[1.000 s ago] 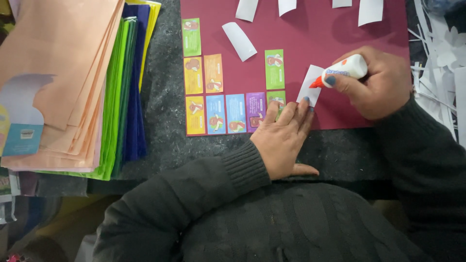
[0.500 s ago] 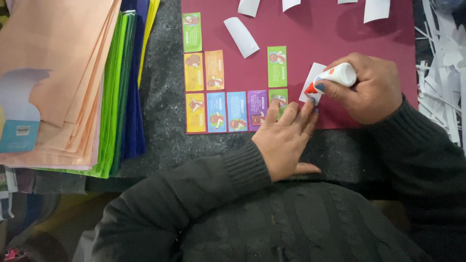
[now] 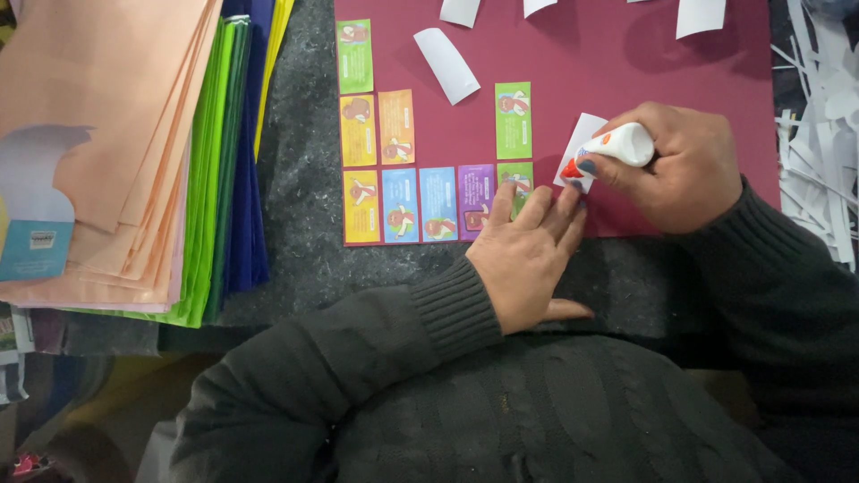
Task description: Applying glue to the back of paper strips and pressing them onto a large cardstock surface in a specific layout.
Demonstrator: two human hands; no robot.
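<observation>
My right hand [image 3: 682, 166] grips a small white glue bottle [image 3: 621, 144] with an orange tip, the tip pressed onto a white paper slip [image 3: 580, 143] lying face down on a maroon card sheet [image 3: 608, 63]. My left hand [image 3: 528, 255] lies flat, fingers spread, its fingertips holding down the lower edge of that slip. Several small coloured picture cards [image 3: 418, 204] are laid in rows on the sheet to the left of my hands, a green one [image 3: 513, 120] closest.
Loose white slips [image 3: 446, 64] lie face down near the sheet's far edge. A stack of peach, green, blue and yellow paper sheets [image 3: 134, 152] fills the left. White paper trimmings [image 3: 819, 134] pile at the right. The work surface [image 3: 300, 197] is dark grey.
My right hand has drawn the glue bottle down and left along the white slip, toward my left fingertips. My left hand has stayed pressing the slip.
</observation>
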